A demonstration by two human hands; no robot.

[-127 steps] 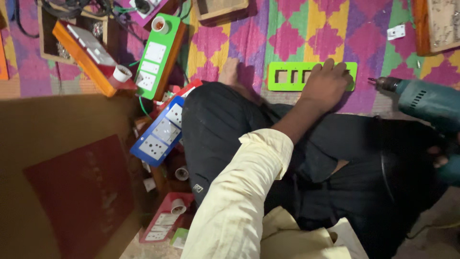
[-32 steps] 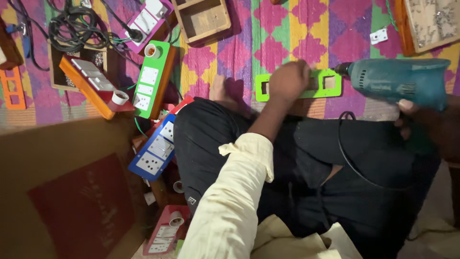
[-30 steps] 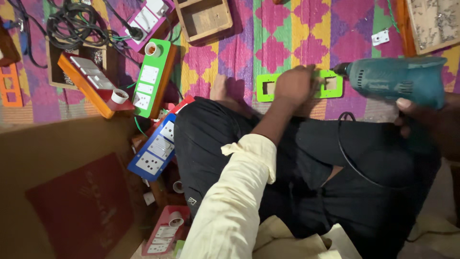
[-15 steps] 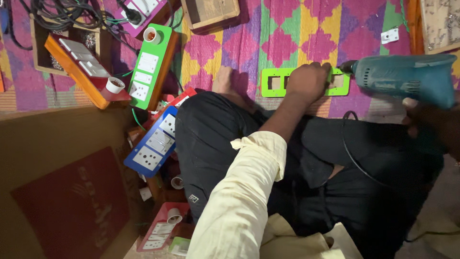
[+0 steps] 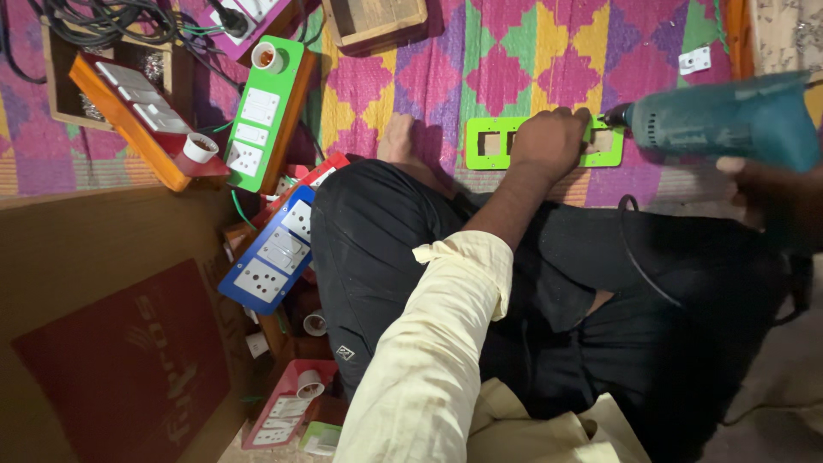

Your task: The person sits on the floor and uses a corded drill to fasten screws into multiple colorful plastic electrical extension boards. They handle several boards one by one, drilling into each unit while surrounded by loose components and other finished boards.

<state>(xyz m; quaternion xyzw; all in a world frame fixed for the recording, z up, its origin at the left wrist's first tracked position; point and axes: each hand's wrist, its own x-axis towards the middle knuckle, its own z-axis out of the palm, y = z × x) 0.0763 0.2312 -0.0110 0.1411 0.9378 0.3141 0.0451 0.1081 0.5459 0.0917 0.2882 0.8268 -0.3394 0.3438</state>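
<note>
Cardboard sheet point(image 5: 103, 334) fills the frame toward eight o'clock, and the bright patterned mat point(image 5: 514, 77) spreads at twelve. On that mat, just past the knee, lies the green switch plate point(image 5: 483, 142), its long axis running nine to three, with rectangular cut-outs along it. The left hand point(image 5: 549, 141) presses flat on its middle, fingers spread, pinning rather than grasping. At three o'clock from that hand the teal electric drill point(image 5: 729, 120) points at nine, its bit at the plate's right end; the right hand point(image 5: 767, 193) seems wrapped around the handle, though shadow hides the fingers. Smaller switchboards, green point(image 5: 257, 120) and blue point(image 5: 270, 257), lie at ten.
</note>
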